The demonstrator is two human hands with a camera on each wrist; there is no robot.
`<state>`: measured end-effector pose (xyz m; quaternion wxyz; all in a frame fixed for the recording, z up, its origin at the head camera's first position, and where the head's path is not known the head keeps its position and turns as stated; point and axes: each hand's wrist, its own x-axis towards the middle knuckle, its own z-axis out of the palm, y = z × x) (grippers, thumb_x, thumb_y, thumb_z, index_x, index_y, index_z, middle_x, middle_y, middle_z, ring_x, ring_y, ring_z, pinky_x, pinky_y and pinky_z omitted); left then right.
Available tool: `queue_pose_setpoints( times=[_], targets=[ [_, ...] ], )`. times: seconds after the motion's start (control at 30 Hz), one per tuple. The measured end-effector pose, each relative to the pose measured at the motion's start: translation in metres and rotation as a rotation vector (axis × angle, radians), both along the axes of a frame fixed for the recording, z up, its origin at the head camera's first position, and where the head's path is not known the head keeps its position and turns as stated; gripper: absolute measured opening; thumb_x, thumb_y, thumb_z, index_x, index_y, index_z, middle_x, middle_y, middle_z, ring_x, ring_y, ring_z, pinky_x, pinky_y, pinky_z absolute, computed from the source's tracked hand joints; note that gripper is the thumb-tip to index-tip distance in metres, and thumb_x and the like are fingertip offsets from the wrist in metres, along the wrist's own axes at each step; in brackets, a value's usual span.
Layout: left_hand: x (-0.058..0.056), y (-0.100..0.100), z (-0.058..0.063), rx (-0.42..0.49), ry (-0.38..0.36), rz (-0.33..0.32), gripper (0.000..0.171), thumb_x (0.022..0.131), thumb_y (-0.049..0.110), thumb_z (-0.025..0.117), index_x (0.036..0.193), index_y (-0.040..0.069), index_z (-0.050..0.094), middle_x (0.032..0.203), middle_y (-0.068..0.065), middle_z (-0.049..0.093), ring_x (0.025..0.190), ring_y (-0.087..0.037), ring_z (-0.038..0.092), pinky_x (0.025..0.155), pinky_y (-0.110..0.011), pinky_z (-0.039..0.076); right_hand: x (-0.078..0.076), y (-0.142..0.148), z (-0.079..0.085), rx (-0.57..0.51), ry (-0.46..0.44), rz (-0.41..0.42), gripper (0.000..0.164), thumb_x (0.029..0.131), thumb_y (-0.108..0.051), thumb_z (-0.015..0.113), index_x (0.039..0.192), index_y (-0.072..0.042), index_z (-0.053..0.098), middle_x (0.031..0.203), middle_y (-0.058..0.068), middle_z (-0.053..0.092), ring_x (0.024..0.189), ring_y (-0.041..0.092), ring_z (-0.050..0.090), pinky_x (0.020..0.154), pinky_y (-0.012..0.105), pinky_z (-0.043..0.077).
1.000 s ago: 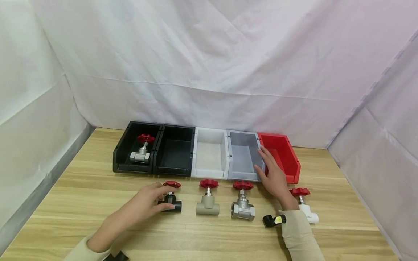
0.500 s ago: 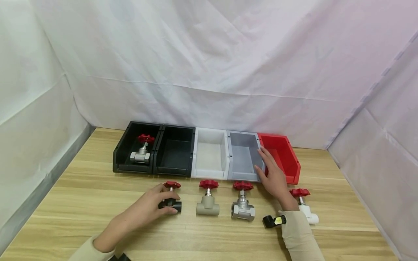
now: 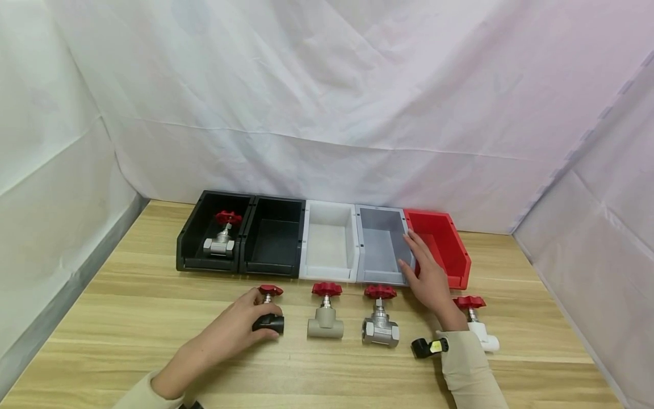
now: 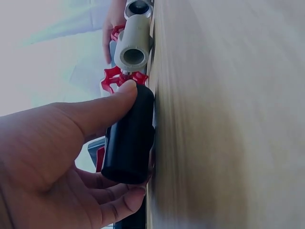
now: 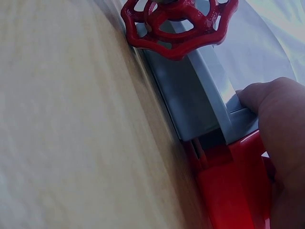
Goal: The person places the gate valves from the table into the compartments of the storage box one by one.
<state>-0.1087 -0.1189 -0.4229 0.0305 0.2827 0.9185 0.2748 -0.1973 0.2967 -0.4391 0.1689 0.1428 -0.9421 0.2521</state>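
My left hand (image 3: 237,328) grips a black gate valve (image 3: 273,324) with a red handwheel, standing on the table. In the left wrist view the thumb lies on the valve's black body (image 4: 128,138) and the fingers curl round the other side. My right hand (image 3: 429,287) rests with extended fingers on the adjoining walls of the grey bin (image 3: 385,277) and the red bin (image 3: 456,280). In the right wrist view its thumb touches the grey bin's edge. To the right of the black valve stand a beige valve (image 3: 325,326) and a steel valve (image 3: 380,330), both with red handwheels.
A white valve (image 3: 482,335) stands by the right forearm, partly hidden. The row of bins continues left with a white bin (image 3: 327,274), a black bin (image 3: 271,268) and another black bin (image 3: 191,262) holding a steel valve (image 3: 219,245). A white curtain (image 3: 327,102) hangs behind.
My left hand has moved slightly right and its fingers have closed round the black valve's body. The right hand has stayed in place on the bins.
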Motion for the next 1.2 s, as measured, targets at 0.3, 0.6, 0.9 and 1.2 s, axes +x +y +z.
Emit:
queue_pose_setpoints(
  times=[0.3, 0.6, 0.9, 1.2],
  targets=[
    [0.0011, 0.0022, -0.0014, -0.006, 0.025, 0.007, 0.032, 0.077, 0.032, 0.080, 0.105, 0.021, 0.068, 0.088, 0.001, 0.040, 0.077, -0.014, 0.042, 0.065, -0.028, 0.041, 0.0010, -0.0009, 0.0015, 0.006, -0.017, -0.013, 0.074, 0.086, -0.018, 0.072, 0.150, -0.020, 0.035, 0.156, -0.003, 0.024, 0.132, 0.034, 0.039, 0.084, 0.056, 0.048],
    [-0.0003, 0.0026, -0.0036, 0.013, -0.017, 0.023, 0.033, 0.076, 0.032, 0.080, 0.105, 0.021, 0.069, 0.092, -0.001, 0.043, 0.078, -0.014, 0.046, 0.067, -0.030, 0.045, -0.0010, 0.0002, 0.0000, 0.003, -0.012, -0.008, 0.075, 0.085, -0.017, 0.072, 0.150, -0.021, 0.034, 0.156, -0.003, 0.024, 0.132, 0.034, 0.039, 0.083, 0.057, 0.048],
    [-0.0002, 0.0019, -0.0029, 0.020, -0.028, 0.027, 0.032, 0.077, 0.033, 0.079, 0.105, 0.021, 0.069, 0.092, -0.001, 0.043, 0.077, -0.014, 0.045, 0.067, -0.030, 0.044, -0.0003, 0.0001, -0.0010, 0.004, -0.014, -0.012, 0.076, 0.086, -0.018, 0.072, 0.150, -0.023, 0.033, 0.156, -0.003, 0.023, 0.132, 0.034, 0.038, 0.085, 0.057, 0.047],
    [0.0016, 0.0032, -0.0005, 0.021, 0.007, 0.028, 0.029, 0.078, 0.029, 0.079, 0.103, 0.020, 0.070, 0.091, -0.001, 0.043, 0.077, -0.015, 0.045, 0.067, -0.031, 0.043, -0.0001, -0.0007, 0.0002, 0.002, -0.018, -0.010, 0.075, 0.086, -0.018, 0.072, 0.150, -0.022, 0.033, 0.156, -0.003, 0.023, 0.133, 0.035, 0.037, 0.084, 0.058, 0.047]
  ],
)
